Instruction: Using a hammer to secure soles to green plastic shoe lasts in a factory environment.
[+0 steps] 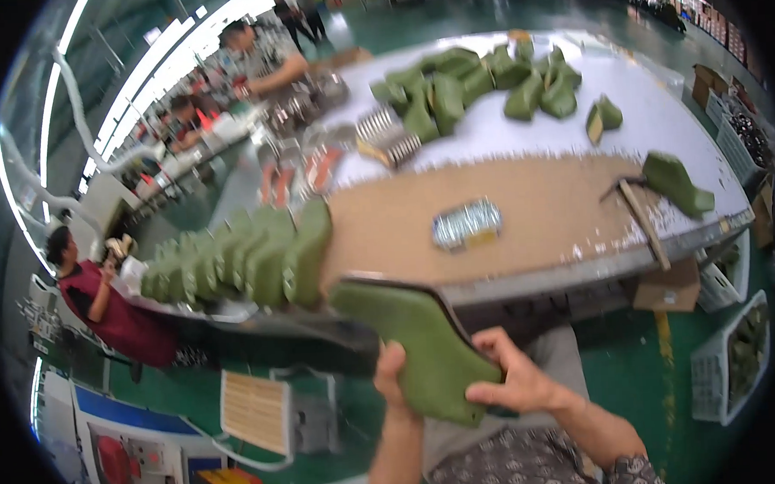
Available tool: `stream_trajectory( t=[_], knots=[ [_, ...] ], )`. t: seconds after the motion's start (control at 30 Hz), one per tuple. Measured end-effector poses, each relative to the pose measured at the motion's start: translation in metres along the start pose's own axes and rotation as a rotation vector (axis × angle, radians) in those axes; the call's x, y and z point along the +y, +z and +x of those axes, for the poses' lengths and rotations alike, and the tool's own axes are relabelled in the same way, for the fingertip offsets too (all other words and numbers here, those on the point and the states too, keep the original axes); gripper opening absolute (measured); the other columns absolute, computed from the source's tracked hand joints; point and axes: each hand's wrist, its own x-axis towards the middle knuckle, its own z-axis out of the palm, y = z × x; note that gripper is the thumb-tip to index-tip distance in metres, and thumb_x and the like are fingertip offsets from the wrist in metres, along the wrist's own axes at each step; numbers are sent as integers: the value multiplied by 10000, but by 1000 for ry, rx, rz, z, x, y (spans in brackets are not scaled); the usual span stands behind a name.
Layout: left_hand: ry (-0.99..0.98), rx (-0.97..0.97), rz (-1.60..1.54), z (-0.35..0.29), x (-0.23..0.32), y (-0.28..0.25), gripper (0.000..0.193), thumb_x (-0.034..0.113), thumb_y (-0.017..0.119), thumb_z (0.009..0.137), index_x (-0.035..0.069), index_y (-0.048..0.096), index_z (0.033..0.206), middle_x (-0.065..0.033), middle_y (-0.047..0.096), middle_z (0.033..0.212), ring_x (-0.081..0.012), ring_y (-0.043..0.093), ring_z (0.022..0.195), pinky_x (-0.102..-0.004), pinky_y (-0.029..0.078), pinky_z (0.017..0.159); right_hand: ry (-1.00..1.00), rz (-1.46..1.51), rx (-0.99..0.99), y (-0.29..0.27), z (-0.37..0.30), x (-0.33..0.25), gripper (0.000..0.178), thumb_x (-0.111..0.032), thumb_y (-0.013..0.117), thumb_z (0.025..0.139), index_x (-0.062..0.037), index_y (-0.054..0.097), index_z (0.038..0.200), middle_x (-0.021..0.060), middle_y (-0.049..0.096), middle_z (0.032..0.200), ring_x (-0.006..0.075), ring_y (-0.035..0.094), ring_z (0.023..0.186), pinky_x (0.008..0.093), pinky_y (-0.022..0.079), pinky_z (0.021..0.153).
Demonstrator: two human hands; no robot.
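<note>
I hold a green shoe last (426, 340) tilted in front of me, just off the table's near edge, with a dark edge along its upper right side. My left hand (393, 380) grips its left side, thumb upward. On the other side my right hand (510, 375) closes around it, fingers over the edge and thumb on the face. Beyond it on the brown board (386, 207) lies a small silvery packet or tin (467, 224). A hammer (642, 222) rests near the right end, beside another green last (677, 184).
A row of green lasts (263, 256) stands along the table's left front. More lasts (450, 83) are heaped at the back, near striped pieces (387, 136) and red-and-grey pieces (319, 170). White crates (709, 384) sit on the floor at right. A person in maroon (118, 310) works at left.
</note>
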Motion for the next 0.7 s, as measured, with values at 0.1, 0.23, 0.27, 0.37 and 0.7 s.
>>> stream_trajectory(
  t=[0.1,0.23,0.27,0.37,0.7],
  knots=[
    [335,-80,18,26,21,28,798,631,566,844,80,391,1394,-197,516,1293,-369,524,1168,-476,448,980,-360,-470,149,-18,6,-14,611,-32,803,740,-34,430,1224,151,548,1176,228,556,1122,333,453,958],
    [465,125,-162,31,35,14,689,388,536,923,158,230,1497,-198,492,1297,-382,534,1164,-510,415,1018,-585,-827,216,-32,35,-8,586,21,799,650,-85,513,1150,198,543,1154,381,571,1049,391,484,898],
    [465,131,-158,29,33,5,689,388,536,923,158,230,1497,-198,492,1297,-382,534,1164,-510,415,1018,-544,-819,182,-29,41,-2,558,21,790,657,-88,522,1134,196,543,1154,385,567,1046,402,483,893],
    [475,456,-121,19,17,-39,475,257,491,910,138,409,1362,-192,563,1198,-386,548,1142,-511,423,1003,-514,-915,92,-19,50,8,512,24,767,664,-107,541,1104,180,543,1151,380,566,1029,421,491,867],
    [547,337,1333,15,60,-68,435,-37,505,851,-14,531,1284,-128,609,1155,-277,577,1101,-391,450,966,-502,-1065,64,0,60,40,468,25,632,710,-123,560,1148,184,523,1129,366,548,930,433,488,806]
  ],
)
